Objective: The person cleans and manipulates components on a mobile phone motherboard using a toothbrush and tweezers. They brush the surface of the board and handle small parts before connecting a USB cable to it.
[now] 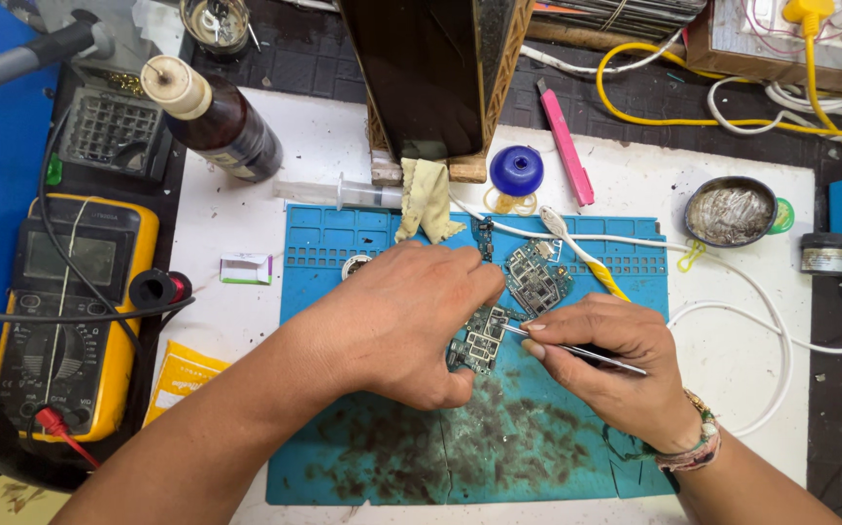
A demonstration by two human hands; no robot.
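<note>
My left hand (pixel 403 321) rests on the blue work mat (pixel 537 457) and pins a small green circuit board (pixel 481 340) with its fingertips. My right hand (pixel 615 365) grips thin metal tweezers (pixel 576 351), whose tips point left and touch the board's edge. A second, larger circuit board (pixel 534 277) lies just beyond the hands on the mat. A narrow board strip (pixel 485 238) lies further up.
A yellow multimeter (pixel 71 311) sits at the left, a brown bottle (pixel 222 122) behind it. A white cable (pixel 732 282) loops around the right side, near a tin of metal wool (pixel 729 212). A syringe (pixel 343 192), yellow cloth (pixel 428 199), blue spool (pixel 516 170) and pink cutter (pixel 567 146) lie behind the mat.
</note>
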